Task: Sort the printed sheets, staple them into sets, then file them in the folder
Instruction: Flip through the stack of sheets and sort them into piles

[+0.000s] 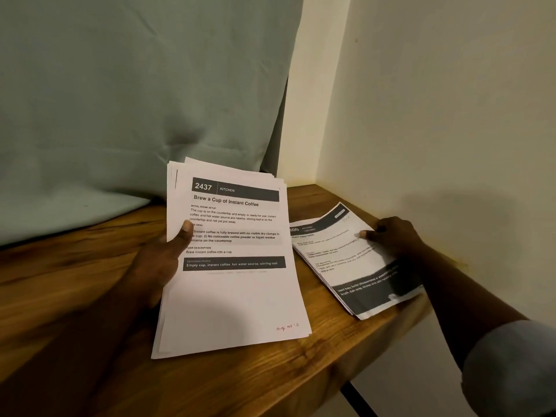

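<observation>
My left hand point(159, 263) holds a thick stack of printed sheets point(237, 299) raised above the wooden table, thumb on the top page and fingers underneath. That top page reads "2437 Kitchen, Brew a Cup of Instant Coffee". A smaller pile of printed sheets point(346, 260) lies flat on the table to the right, turned at an angle. My right hand point(391, 236) grips the far right edge of this pile, thumb on top of the top sheet. No stapler or folder is in view.
The wooden table point(75, 284) runs into a corner. A grey-green curtain point(135, 100) hangs behind it and a cream wall point(436, 115) stands on the right. The table's front edge point(340, 383) drops off at the lower right.
</observation>
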